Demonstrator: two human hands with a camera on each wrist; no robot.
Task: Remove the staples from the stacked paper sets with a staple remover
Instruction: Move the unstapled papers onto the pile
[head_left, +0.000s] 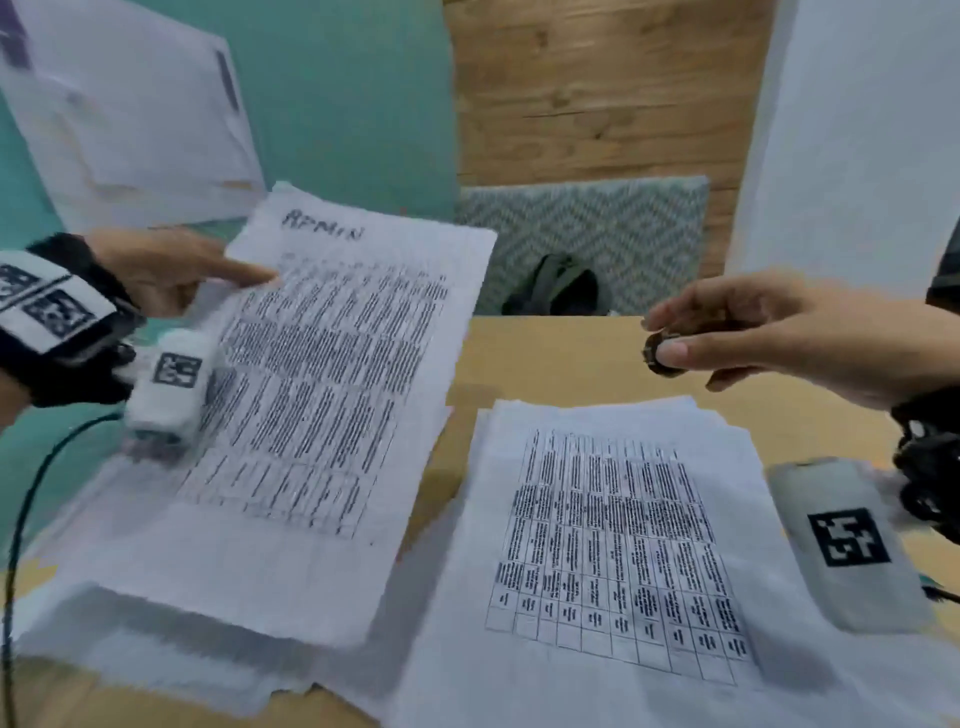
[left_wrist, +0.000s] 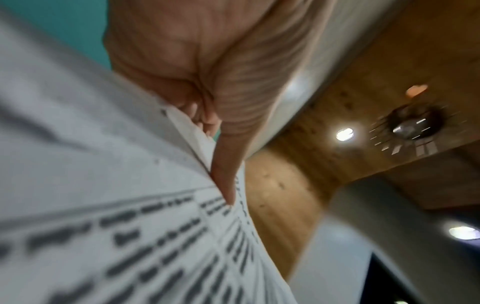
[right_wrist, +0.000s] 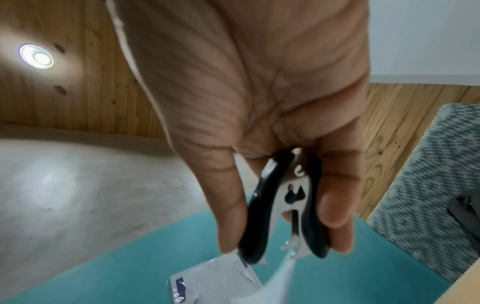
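Observation:
My left hand (head_left: 171, 275) pinches the top left corner of a printed paper set (head_left: 322, 405) headed with handwriting, holding it lifted and tilted above the table. In the left wrist view my thumb (left_wrist: 228, 160) lies on the top sheet of that paper set (left_wrist: 103, 226) and other fingers sit behind it. My right hand (head_left: 753, 332) hovers over the far right of the table and grips a black and metal staple remover (head_left: 661, 356) between thumb and fingers. The right wrist view shows the staple remover (right_wrist: 288, 207) squeezed nearly closed. A second stack of printed sheets (head_left: 618, 561) lies flat below my right hand.
More loose sheets (head_left: 145, 644) lie under the lifted set at the table's near left. A white tagged device (head_left: 852, 551) sits at the right edge of the flat stack. White papers (head_left: 140, 119) lie on the teal floor beyond. A dark bag (head_left: 558, 288) rests on a patterned mat past the table's far edge.

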